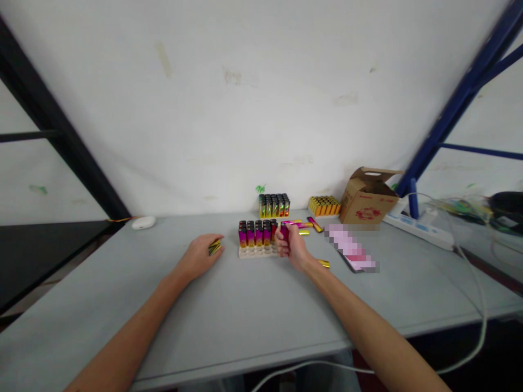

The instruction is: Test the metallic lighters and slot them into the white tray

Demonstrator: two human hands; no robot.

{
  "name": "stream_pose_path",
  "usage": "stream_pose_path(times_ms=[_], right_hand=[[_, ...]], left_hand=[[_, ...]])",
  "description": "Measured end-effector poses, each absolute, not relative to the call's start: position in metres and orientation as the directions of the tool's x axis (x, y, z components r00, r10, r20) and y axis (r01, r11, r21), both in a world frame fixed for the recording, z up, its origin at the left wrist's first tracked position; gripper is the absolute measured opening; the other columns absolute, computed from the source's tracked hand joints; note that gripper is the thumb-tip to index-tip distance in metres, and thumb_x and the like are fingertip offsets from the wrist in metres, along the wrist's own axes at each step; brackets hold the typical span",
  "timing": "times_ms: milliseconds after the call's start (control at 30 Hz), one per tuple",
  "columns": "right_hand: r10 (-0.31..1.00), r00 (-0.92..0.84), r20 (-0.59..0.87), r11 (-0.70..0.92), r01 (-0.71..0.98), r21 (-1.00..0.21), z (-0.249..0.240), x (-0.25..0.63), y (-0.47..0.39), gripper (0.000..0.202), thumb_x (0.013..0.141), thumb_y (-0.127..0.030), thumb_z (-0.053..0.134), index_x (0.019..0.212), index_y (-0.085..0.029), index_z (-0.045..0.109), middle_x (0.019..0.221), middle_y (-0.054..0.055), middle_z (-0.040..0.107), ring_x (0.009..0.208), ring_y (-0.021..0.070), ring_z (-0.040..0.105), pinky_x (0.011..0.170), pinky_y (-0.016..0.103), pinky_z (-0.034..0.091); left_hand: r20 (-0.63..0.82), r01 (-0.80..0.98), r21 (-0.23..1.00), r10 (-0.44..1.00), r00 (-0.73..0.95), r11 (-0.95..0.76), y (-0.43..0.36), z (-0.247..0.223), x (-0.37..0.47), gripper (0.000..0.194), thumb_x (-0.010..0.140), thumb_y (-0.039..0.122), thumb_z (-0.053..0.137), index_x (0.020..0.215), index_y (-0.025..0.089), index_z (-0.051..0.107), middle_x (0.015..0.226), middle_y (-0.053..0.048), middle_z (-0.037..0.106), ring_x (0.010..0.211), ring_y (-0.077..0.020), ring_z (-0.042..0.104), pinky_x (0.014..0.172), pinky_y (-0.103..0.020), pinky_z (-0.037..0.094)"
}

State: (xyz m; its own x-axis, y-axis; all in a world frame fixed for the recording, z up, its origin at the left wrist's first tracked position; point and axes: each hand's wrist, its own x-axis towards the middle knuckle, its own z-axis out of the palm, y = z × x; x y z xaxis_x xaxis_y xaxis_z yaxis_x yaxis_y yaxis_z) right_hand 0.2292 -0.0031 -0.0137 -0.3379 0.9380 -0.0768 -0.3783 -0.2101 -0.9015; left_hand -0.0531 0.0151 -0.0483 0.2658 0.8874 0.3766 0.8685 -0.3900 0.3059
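Purple and orange lighters (255,235) with black tops stand in rows in a pale tray (255,252) on the grey table. At the right end of that tray my right hand (291,245) is closed around a purple lighter (284,231). My left hand (204,251) rests on the table left of the tray, its fingers wrapped round shiny gold-coloured pieces (214,247). Several pink and yellow lighters (314,224) lie loose behind and right of my right hand, and a gold one (324,263) lies beside my right wrist.
Behind stand a block of lighters (274,206) and a tray of yellow ones (324,206). An open cardboard box (365,204), a blurred pink item (352,247) and a power strip (420,230) with cables lie right. A white case (144,222) is back left.
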Motion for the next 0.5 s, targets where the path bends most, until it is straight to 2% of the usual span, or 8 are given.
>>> stream_pose_path(times_ms=[133,233,367,500], right_hand=[[0.936,-0.347,-0.062,-0.201,-0.382,-0.902,-0.016,0.229,-0.002,0.032,0.081,-0.049,0.035,0.063,-0.022,0.032,0.046,-0.01,0.022,0.038,0.0064,0.012,0.038,0.02,0.011],[0.948,-0.319,-0.022,-0.143,-0.361,-0.922,-0.019,0.228,-0.001,0.038,0.08,-0.057,0.038,0.066,-0.022,0.037,0.045,-0.011,0.025,0.036,0.006,0.015,0.038,0.02,0.013],[0.971,-0.197,0.133,0.06,-0.34,-0.939,-0.023,0.231,0.003,0.044,0.078,-0.066,0.041,0.072,-0.022,0.039,0.051,-0.008,0.037,0.038,0.007,0.027,0.037,0.02,0.019],[0.964,-0.04,0.261,0.24,-0.279,-0.93,-0.023,0.238,0.008,0.037,0.08,-0.06,0.049,0.079,-0.024,0.039,0.065,-0.005,0.049,0.046,0.0105,0.044,0.041,0.023,0.035]], left_hand=[[0.379,0.868,0.304,0.886,0.269,-0.393,0.016,-0.05,-0.054,0.044,0.08,0.044,0.046,0.106,0.016,0.066,0.108,-0.013,0.07,0.1,-0.028,0.064,0.093,-0.042,0.049],[0.386,0.864,0.303,0.881,0.274,-0.402,0.016,-0.051,-0.054,0.042,0.08,0.043,0.046,0.105,0.016,0.066,0.107,-0.013,0.071,0.099,-0.0278,0.064,0.093,-0.042,0.049],[0.38,0.865,0.305,0.884,0.272,-0.398,0.015,-0.049,-0.054,0.04,0.08,0.042,0.046,0.104,0.017,0.066,0.106,-0.012,0.071,0.099,-0.0272,0.065,0.093,-0.041,0.049],[0.364,0.872,0.299,0.891,0.271,-0.387,0.014,-0.048,-0.053,0.042,0.079,0.041,0.046,0.106,0.015,0.066,0.107,-0.013,0.07,0.1,-0.0278,0.064,0.094,-0.041,0.048]])
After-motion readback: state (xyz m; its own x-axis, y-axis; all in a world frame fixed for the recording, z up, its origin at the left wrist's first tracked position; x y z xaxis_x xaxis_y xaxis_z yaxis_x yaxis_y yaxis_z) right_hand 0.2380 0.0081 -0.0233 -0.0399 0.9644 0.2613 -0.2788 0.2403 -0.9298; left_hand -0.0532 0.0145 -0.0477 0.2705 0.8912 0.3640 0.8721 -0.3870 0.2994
